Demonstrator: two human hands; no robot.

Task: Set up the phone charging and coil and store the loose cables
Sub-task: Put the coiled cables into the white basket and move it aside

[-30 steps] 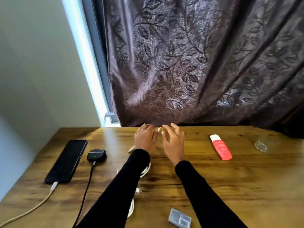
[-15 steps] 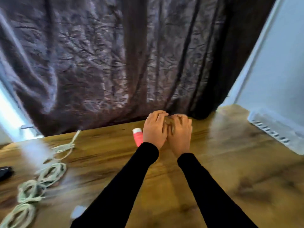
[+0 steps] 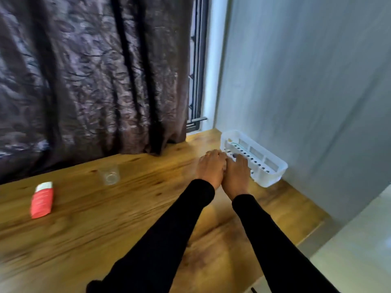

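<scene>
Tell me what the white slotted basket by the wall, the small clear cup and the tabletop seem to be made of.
The white slotted basket looks like moulded plastic: matte, thin walls with cut-out windows and slots. The small clear cup is see-through with the wood grain showing through it; glass or clear plastic, I cannot tell which. The brown tabletop shows wood grain under a glossy finish; solid wood or laminate is open.

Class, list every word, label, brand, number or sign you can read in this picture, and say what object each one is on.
None can be read.
Red and white tube: any print on it is too blurred to read.
Clear glass: no print visible.
White basket: no label visible.
</scene>
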